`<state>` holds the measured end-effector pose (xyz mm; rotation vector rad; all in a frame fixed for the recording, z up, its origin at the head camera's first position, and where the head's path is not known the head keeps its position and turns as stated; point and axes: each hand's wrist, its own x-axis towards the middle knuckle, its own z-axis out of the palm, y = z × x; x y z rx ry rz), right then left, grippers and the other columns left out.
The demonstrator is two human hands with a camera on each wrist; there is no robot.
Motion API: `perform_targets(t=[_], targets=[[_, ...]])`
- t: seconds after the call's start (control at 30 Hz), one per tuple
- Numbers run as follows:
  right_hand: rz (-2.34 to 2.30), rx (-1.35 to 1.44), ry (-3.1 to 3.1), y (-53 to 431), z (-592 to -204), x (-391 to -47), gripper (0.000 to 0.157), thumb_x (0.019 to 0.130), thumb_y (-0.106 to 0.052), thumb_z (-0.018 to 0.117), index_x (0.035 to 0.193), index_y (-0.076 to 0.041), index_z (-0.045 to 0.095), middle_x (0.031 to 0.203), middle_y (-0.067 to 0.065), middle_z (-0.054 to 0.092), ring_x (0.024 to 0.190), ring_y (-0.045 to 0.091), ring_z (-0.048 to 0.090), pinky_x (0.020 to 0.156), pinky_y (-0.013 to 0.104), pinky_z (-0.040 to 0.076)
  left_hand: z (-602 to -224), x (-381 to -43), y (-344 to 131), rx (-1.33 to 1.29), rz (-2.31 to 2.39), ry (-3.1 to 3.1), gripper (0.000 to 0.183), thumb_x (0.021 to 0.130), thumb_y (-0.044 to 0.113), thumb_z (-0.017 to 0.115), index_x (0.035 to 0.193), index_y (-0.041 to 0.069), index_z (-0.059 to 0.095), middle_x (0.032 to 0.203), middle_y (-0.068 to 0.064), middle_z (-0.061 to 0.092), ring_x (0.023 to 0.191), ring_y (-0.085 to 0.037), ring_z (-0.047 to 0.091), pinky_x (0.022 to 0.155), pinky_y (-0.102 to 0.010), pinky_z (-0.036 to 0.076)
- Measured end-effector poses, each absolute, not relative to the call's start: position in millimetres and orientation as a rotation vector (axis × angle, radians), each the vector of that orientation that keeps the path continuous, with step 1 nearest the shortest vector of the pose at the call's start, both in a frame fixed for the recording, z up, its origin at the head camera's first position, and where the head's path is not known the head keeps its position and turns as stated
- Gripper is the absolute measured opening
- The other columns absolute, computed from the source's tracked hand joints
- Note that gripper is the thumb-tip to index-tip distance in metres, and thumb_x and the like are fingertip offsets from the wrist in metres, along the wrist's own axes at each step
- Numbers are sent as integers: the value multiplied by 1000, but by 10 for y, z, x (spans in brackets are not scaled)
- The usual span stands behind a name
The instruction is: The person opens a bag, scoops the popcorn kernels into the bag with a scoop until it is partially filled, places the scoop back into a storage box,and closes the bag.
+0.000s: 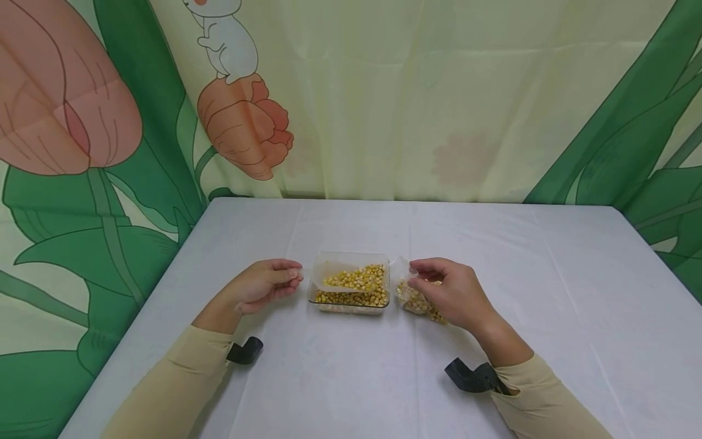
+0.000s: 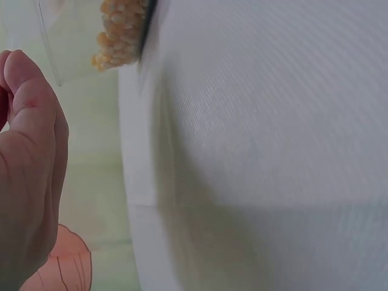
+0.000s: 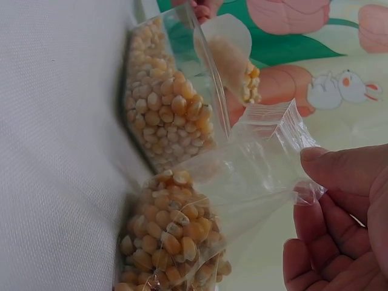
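My left hand point(image 1: 265, 286) pinches the end of a translucent scoop point(image 3: 227, 45), which holds yellow corn kernels. The scoop is over a clear rectangular box point(image 1: 351, 309) filled with more corn kernels point(image 3: 160, 115). To the right of the box stands a clear zip bag point(image 1: 417, 302), its lower part full of kernels. Thumb and fingers of my right hand point(image 1: 457, 292) grip the bag near its top edge, and its mouth gapes toward the box in the right wrist view. Only part of the left hand shows in the left wrist view.
A white cloth covers the table point(image 1: 351, 378). Behind it hangs a pale curtain point(image 1: 384, 122) printed with tulips, leaves and a rabbit. A black wrist mount sticks out from each beige sleeve point(image 1: 175, 378).
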<state>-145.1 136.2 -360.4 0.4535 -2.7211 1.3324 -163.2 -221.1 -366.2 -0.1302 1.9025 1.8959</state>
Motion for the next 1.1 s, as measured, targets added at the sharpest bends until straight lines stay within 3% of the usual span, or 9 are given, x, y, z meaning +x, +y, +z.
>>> perform_targets(t=[0.23,0.6,1.1], targets=[[1341,452,-2731,1363,-3596,-1448,27,90,-10,75,115,-1,72,101,6,71,93,22,66,75,30,56,-3656,-1629,-2185,-109,1945,1865,39,104,2,50,137,-16,38,97,-6,66,84,-10,63,78,-20,55],[1343,446,-2735,1366,-3590,-1443,27,90,-10,75,115,-2,71,101,6,71,93,22,65,74,30,56,-3631,-1641,-2083,-79,2004,1853,27,104,3,51,128,-9,47,93,-3,65,83,-10,63,78,-20,55],[1340,462,-2718,1368,-3597,-1444,27,90,-10,75,116,-1,71,101,6,72,93,22,66,74,30,56,-3591,-1640,-1871,-14,2047,1870,30,103,1,52,129,-14,45,95,-7,67,83,-9,65,77,-20,55]])
